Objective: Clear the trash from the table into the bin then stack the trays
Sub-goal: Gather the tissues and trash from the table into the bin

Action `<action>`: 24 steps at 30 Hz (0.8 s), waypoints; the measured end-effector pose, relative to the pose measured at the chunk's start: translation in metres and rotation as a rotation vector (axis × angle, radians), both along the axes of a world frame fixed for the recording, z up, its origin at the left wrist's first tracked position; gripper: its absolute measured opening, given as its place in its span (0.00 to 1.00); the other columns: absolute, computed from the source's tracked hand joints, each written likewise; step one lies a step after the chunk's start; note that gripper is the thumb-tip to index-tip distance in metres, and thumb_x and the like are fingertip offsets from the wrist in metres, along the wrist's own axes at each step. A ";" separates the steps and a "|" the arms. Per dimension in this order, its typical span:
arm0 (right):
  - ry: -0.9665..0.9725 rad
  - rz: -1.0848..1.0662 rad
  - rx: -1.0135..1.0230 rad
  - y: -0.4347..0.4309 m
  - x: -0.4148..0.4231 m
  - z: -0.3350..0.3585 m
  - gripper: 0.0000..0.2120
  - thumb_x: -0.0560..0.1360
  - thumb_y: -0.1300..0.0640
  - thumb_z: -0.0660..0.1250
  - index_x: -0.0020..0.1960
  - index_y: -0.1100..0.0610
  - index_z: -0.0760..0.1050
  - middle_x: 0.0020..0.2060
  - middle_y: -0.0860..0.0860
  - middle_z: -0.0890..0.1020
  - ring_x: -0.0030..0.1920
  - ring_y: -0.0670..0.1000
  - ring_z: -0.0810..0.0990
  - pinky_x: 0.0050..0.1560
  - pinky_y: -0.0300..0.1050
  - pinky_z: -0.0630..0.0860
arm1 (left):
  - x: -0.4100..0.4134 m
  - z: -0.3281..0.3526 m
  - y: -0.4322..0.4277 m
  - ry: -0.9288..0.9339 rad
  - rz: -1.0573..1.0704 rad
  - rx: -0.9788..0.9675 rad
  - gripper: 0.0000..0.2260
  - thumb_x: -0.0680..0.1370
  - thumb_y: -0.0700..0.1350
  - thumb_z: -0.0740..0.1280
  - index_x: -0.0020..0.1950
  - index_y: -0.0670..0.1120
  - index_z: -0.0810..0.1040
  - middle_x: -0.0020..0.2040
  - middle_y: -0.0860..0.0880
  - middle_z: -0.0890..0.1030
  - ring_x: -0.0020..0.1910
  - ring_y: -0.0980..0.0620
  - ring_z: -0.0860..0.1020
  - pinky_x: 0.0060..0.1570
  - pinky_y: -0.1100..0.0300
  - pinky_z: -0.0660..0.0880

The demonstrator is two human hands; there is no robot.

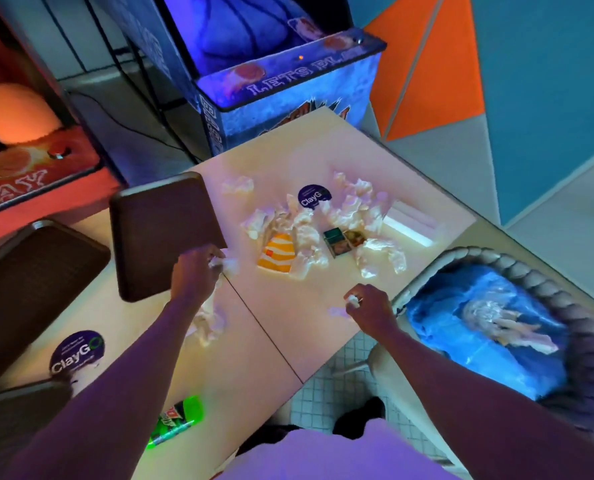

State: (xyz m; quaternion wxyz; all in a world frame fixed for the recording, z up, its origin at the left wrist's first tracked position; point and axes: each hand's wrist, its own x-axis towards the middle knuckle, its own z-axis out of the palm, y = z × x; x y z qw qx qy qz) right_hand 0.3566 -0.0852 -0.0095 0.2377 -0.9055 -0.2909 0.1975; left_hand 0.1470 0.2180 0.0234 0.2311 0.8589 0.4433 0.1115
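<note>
Three trays (165, 233), one bin (517, 261), one green bottle (177, 419), two round stickers (314, 196)

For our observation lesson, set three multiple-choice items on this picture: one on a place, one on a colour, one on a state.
1. Where is the bin? A) right of the table B) on it C) under it
2. The bottle is: A) red B) green C) white
3. The right hand is: A) flat, open B) pinching a napkin C) gripping a tray
Answers: 1A, it stands off the table's right edge; 2B, bright green; 3B, fingers curl round it.
</note>
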 end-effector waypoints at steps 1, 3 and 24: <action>0.004 -0.008 0.004 -0.012 0.011 0.001 0.08 0.73 0.62 0.71 0.52 0.58 0.84 0.49 0.56 0.85 0.48 0.55 0.83 0.51 0.44 0.78 | 0.015 0.000 -0.013 -0.002 -0.022 -0.011 0.08 0.73 0.41 0.76 0.51 0.51 0.85 0.48 0.48 0.87 0.49 0.42 0.85 0.46 0.52 0.78; 0.011 -0.027 0.017 -0.035 0.035 0.002 0.08 0.73 0.63 0.71 0.52 0.59 0.85 0.49 0.57 0.85 0.48 0.56 0.83 0.53 0.46 0.79 | 0.046 0.001 -0.043 0.010 -0.067 -0.022 0.08 0.74 0.40 0.76 0.51 0.51 0.85 0.47 0.48 0.87 0.48 0.43 0.85 0.45 0.54 0.77; 0.169 -0.646 0.020 -0.337 0.237 -0.033 0.10 0.74 0.56 0.75 0.43 0.59 0.75 0.39 0.57 0.79 0.44 0.56 0.78 0.44 0.47 0.67 | 0.372 -0.021 -0.368 0.222 -0.717 -0.074 0.10 0.75 0.48 0.71 0.55 0.55 0.81 0.52 0.52 0.85 0.51 0.46 0.83 0.48 0.53 0.80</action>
